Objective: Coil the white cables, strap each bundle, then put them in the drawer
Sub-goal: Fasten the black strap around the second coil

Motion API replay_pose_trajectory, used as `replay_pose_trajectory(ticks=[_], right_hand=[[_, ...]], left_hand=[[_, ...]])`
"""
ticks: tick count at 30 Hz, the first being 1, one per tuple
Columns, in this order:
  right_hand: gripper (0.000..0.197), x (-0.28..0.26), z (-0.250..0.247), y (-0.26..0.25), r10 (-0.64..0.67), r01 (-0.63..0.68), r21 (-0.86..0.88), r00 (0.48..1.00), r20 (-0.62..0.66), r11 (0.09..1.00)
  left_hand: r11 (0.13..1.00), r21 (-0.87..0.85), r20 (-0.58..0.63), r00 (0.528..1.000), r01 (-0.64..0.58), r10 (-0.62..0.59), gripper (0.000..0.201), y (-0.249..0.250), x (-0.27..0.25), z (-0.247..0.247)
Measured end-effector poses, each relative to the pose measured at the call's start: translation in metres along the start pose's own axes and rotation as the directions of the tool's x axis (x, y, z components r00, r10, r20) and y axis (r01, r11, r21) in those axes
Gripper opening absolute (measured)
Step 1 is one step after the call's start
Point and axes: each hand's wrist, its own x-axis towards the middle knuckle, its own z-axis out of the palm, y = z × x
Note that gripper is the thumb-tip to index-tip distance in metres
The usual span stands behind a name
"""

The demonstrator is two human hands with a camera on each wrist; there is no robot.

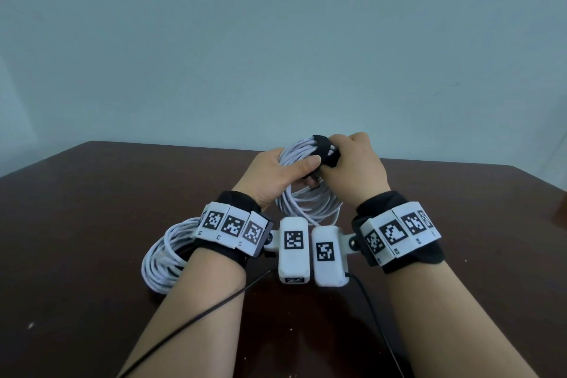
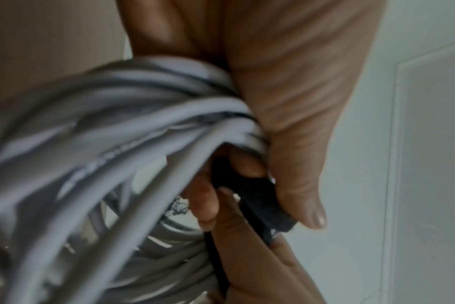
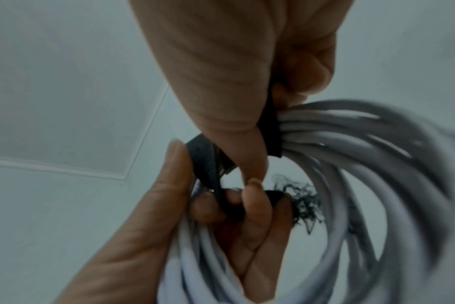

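Head view: left hand [image 1: 273, 176] grips cable coil [image 1: 306, 196]; right hand [image 1: 357, 166] apparently pinches black strap [image 1: 325, 152].

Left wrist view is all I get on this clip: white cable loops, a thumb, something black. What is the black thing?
Observer: A black strap. The head view shows it looped over the top of the held coil.
Operator: Which of the hands works it?
Observer: The right hand pinches the black strap, while the left hand grips the held coil beside it.
Operator: Any other cable around?
Observer: Yes, a second coil lies on the table under the left forearm. Whether it is strapped is hidden.
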Motion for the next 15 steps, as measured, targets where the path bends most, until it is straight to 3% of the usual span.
replay_pose_trajectory(ticks=[2,4,6,8,11,12,15], right_hand=[[0.009,0.001,0.000,0.002,-0.035,0.036,-0.020,0.999,0.021,0.999],[0.009,0.003,0.000,0.008,-0.046,0.050,-0.070,0.998,0.050,0.996],[0.012,0.005,-0.001,0.012,-0.044,0.048,-0.088,0.998,0.046,0.995],[0.013,0.005,-0.001,0.014,-0.061,0.064,-0.102,0.998,0.025,0.993],[0.017,0.004,0.001,0.011,-0.105,0.109,-0.152,0.994,0.031,0.982],[0.017,0.004,0.002,0.009,-0.112,0.117,-0.165,0.993,0.039,0.979],[0.017,0.003,0.005,0.008,-0.099,0.108,-0.201,0.993,0.058,0.973]], left_hand=[[1.000,0.004,0.011,1.000,0.006,-0.006,0.023,-0.002,0.002,0.000],[0.997,0.018,0.020,0.997,0.076,-0.076,0.057,-0.004,0.004,0.001],[0.971,-0.143,0.060,0.981,0.190,-0.183,0.080,-0.003,0.006,0.002],[0.915,-0.325,0.004,0.968,0.238,-0.250,0.072,-0.001,0.007,0.001],[0.882,-0.451,-0.176,0.955,0.137,-0.238,0.015,-0.001,0.009,-0.005],[0.868,-0.489,-0.221,0.950,0.090,-0.222,0.004,-0.002,0.010,-0.007],[0.842,-0.540,-0.294,0.938,-0.002,-0.186,0.028,-0.005,0.012,-0.012]])
